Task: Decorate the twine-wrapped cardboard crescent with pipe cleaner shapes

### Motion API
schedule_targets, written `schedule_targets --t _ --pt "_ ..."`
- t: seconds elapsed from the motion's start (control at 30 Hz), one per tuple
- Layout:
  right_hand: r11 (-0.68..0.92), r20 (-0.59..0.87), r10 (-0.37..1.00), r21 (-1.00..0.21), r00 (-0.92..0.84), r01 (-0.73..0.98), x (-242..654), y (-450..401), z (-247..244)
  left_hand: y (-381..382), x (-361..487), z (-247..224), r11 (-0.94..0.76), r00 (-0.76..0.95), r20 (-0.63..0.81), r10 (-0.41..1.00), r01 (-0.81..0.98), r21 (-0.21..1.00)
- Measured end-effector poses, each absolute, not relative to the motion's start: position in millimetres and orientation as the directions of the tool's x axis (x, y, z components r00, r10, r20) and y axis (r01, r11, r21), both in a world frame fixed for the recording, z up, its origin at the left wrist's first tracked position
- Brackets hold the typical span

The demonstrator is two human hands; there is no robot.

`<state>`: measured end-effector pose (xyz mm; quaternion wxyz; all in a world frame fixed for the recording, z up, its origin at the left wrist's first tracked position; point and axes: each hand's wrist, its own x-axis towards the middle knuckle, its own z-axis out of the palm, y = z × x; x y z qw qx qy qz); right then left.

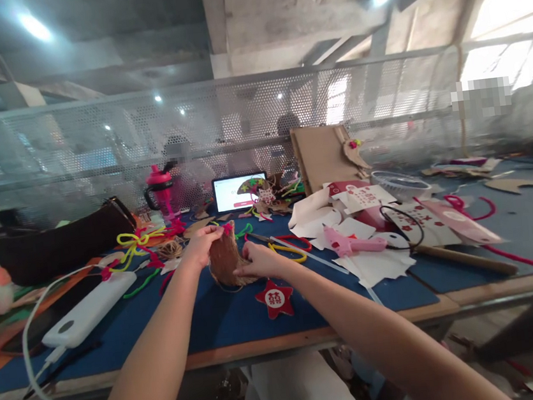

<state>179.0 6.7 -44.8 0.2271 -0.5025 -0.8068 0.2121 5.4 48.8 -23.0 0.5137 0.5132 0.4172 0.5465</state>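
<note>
A brown crescent-shaped cardboard piece (225,259) with twine along its edge is held up over the blue table mat. My left hand (203,246) pinches its upper end, where a bit of pink shows. The fingers of my right hand (260,260) close on its lower right side. Just below my right hand is a red star (274,298) with a white round centre and red characters. Yellow-handled scissors (292,253) lie behind my right wrist, beside green and red fuzzy pipe cleaners.
A pink glue gun (351,242) rests on white paper scraps at right. On the left are a white power bank (89,310) with a cable, a black pouch (59,243) and a pink bottle (163,196). A lit tablet (227,195) and cardboard sheets (317,162) stand at the back.
</note>
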Motion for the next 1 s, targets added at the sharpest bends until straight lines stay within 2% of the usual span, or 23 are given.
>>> schedule_targets --t 0.43,0.7,1.0 --pt "0.497 0.240 0.845 -0.680 -0.477 0.539 184.5 9.3 -51.3 38.5 11.2 -15.7 -0.191 0.044 0.197 0.979 -0.110 0.975" --pt "0.510 0.243 0.838 -0.667 -0.489 0.543 187.9 10.2 -50.8 35.8 15.3 -15.6 -0.253 0.012 0.254 0.967 -0.073 0.965" --pt "0.547 0.285 0.812 -0.674 -0.509 0.496 188.2 18.5 -59.2 44.0 12.0 -23.7 -0.407 -0.059 0.418 0.907 0.135 0.903"
